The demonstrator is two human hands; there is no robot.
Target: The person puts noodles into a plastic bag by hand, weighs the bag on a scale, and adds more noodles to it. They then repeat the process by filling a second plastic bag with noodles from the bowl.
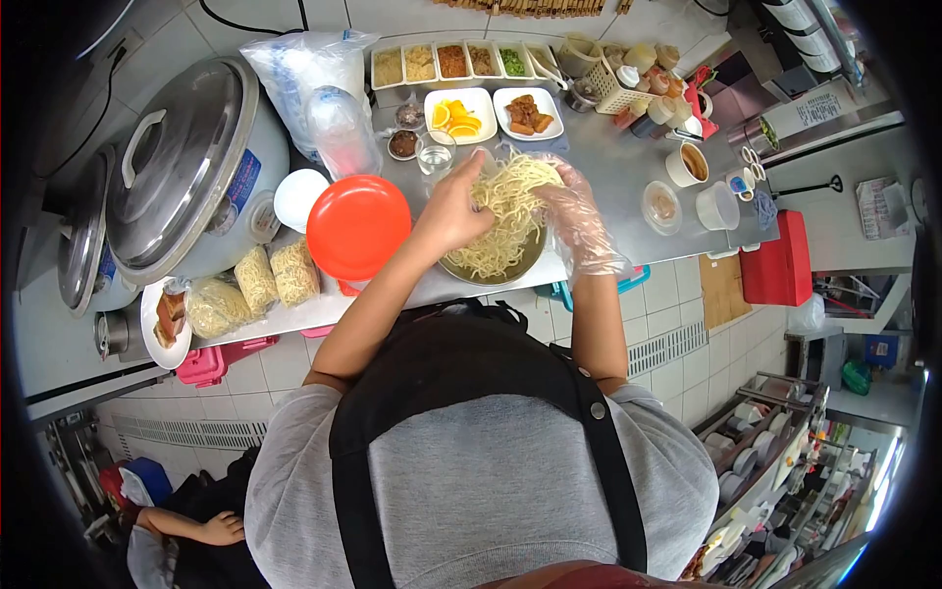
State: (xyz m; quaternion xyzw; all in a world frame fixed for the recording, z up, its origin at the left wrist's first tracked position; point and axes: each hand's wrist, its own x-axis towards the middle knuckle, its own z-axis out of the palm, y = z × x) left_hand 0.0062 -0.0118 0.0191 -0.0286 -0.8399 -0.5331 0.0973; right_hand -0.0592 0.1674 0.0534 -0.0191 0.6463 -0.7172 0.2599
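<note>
- Noodles (pixel 510 196), yellow and in a loose heap, are being lifted by both hands just above a metal bowl (pixel 525 267); more strands are lying inside the bowl.
- The bowl is sitting at the near edge of the steel counter (pixel 608 162), in front of the person.
- The left hand (pixel 451 211) is bare; its grip is closing on the left side of the noodles, with the fingers curled into the strands.
- The right hand (pixel 574 226) is wearing a clear plastic glove; its grip is holding the right side of the noodles, with the fingers cupped around them.
- A red plate (pixel 358 226) is lying just beside the bowl on the left, and a small glass (pixel 435 157) is standing behind the left hand.
- Noodle bundles (pixel 255 280) in plastic are lying further left, near a big rice cooker (pixel 186 167).
- A plate with orange slices (pixel 459 116) and a plate with meat (pixel 528 113) are standing behind the hands.
</note>
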